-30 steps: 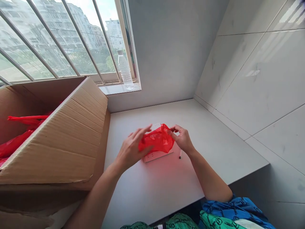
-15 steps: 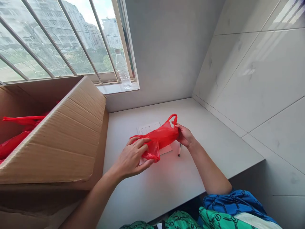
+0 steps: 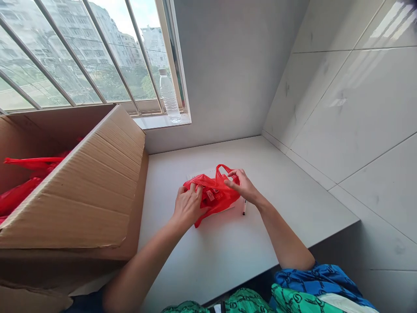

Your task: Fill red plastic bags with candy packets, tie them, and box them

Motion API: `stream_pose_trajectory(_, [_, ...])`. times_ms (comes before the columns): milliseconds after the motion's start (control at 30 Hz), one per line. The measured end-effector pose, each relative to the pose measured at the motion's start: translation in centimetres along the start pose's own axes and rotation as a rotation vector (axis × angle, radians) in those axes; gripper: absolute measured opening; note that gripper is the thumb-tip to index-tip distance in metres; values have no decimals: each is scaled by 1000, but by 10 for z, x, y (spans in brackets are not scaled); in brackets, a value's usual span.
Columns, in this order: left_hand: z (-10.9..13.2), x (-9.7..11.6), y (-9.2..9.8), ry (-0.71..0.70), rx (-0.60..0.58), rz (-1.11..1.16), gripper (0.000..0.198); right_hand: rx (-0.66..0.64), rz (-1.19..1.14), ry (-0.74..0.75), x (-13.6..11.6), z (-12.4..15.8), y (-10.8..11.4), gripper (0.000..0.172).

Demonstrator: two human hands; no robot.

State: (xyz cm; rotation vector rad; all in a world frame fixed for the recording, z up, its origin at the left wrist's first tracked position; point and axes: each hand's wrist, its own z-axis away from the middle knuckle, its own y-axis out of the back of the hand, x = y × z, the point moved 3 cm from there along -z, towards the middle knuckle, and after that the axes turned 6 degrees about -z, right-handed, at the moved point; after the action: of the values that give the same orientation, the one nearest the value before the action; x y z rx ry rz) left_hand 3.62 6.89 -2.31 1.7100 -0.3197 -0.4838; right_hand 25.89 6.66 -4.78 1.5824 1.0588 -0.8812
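A thin red plastic bag (image 3: 221,198) rests on the white table with its mouth spread, and printed items show dimly inside or through it. My left hand (image 3: 190,204) has its fingers hooked over the bag's left rim, with the thumb along the near side. Over the right end, beside a loop handle, my right hand (image 3: 243,184) hovers with thumb and fingers apart, touching or almost touching the film. Beneath the bag lies a printed sheet or booklet, mostly covered. A pen (image 3: 244,208) lies just below my right hand.
A large open cardboard box (image 3: 84,187) with red plastic bags (image 3: 22,193) in it stands at the left. On the windowsill is a clear bottle (image 3: 169,98). Barred windows, a grey wall and a tiled wall (image 3: 345,108) border the table (image 3: 293,208).
The bag has come down onto the table and its mouth has spread, showing contents. My right hand has loosened from the bag's end; my left hand has shifted onto the rim.
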Motion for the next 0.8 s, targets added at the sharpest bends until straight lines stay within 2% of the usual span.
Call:
stream_pose_trajectory(67, [3, -4, 2, -31, -18, 4, 57, -51, 200, 56, -5, 3, -6, 35])
stream_pose_trajectory(167, [7, -15, 1, -46, -69, -7, 68, -85, 239, 6, 1, 1, -11, 3])
stream_pose_trajectory(233, [9, -23, -1, -69, -101, 1, 71, -42, 224, -34, 9, -3, -9, 15])
stream_pose_trajectory(333, [10, -31, -2, -126, -113, 60, 69, -27, 148, -99, 23, -6, 1, 20])
stream_pose_trajectory(400, [10, -33, 1, -144, -60, 98, 58, -111, 81, -160, 26, -4, 8, 27])
stream_pose_trajectory(467, [9, -32, 7, -139, 55, 130, 36, -163, 101, -164, 19, 0, 14, 43])
stream_pose_trajectory(533, [7, -28, 14, -132, 159, 154, 25, -48, 218, -59, -1, 4, 22, 59])
stream_pose_trajectory(567, [6, -25, 15, -132, 181, 155, 27, 62, 276, 32, -14, 7, 24, 59])
stream_pose_trajectory(633, [4, -21, 14, -132, 157, 133, 30, 226, 309, 230, -42, 13, 21, 43])
stream_pose_trajectory(667, [2, -20, 12, -127, 128, 115, 29, 212, 277, 316, -52, 16, 15, 33])
stream_pose_trajectory(700, [1, -19, 8, -121, 98, 99, 27, 119, 237, 378, -59, 17, 4, 26])
stream_pose_trajectory(800, [-2, -23, -5, -101, 43, 93, 15, -270, 244, 432, -56, 15, -30, 23])
